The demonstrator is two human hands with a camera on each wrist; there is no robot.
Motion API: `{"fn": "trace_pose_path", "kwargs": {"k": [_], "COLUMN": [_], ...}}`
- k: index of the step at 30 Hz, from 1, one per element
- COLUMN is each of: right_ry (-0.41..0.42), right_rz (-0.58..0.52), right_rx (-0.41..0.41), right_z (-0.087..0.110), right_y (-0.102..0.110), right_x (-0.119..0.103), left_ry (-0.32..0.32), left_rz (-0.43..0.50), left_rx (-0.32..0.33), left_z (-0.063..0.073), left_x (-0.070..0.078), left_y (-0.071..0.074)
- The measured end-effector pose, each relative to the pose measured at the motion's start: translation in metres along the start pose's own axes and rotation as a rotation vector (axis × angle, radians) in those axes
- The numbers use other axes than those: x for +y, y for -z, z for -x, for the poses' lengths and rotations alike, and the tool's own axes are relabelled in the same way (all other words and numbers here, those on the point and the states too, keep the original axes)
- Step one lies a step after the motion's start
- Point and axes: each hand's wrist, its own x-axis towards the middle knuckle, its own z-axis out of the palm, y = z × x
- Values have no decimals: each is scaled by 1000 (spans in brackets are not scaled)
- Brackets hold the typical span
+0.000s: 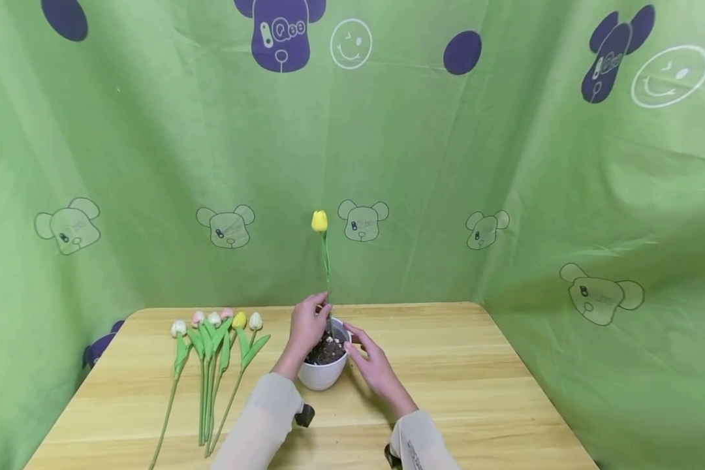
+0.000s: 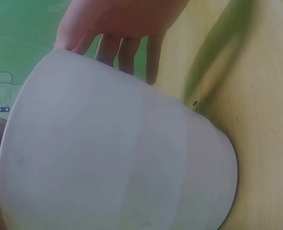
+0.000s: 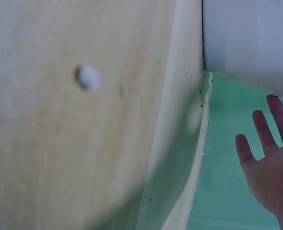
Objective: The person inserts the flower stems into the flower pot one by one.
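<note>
In the head view a yellow tulip [image 1: 320,221] on a long green stem stands upright over a white flower pot [image 1: 320,376] of dark soil [image 1: 326,352]. My left hand [image 1: 307,324] pinches its stem just above the pot's rim. The stem's lower end meets the soil. On the pot's right side, my right hand [image 1: 374,369] touches the rim with thumb and forefinger. Its other fingers [image 3: 262,132] are spread and fairly straight in the right wrist view, one fingertip against the pot wall. The left wrist view is mostly filled by the pot [image 2: 108,139].
Several loose tulips, white, pink and yellow, lie left of the pot, among them a white tulip [image 1: 255,320]. A small white lump [image 3: 88,77] is on the wooden table [image 1: 476,391]. A green patterned curtain [image 1: 423,163] hangs behind and at both sides.
</note>
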Motion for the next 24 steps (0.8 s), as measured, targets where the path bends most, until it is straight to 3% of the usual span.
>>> {"fn": "trace_pose_path", "kwargs": {"k": [9,12,17,24], "right_ry": [-3,-8,-17,-7], "right_rz": [30,41,52,45], "right_rx": [-28,-34,-1,14], "right_z": [-1,-1,-8,-12], "right_y": [1,1,-5,-6], "right_x": [3,3,30,46], "left_ry": [-12,-16,-1,9], "left_rz": [-14,22,94,51], "left_rx": [-24,-19,0,13], "left_z": [0,-1,-2,-2], "left_x": [-2,-2,-1,-1], "left_y": [0,-1,-2,-2]}}
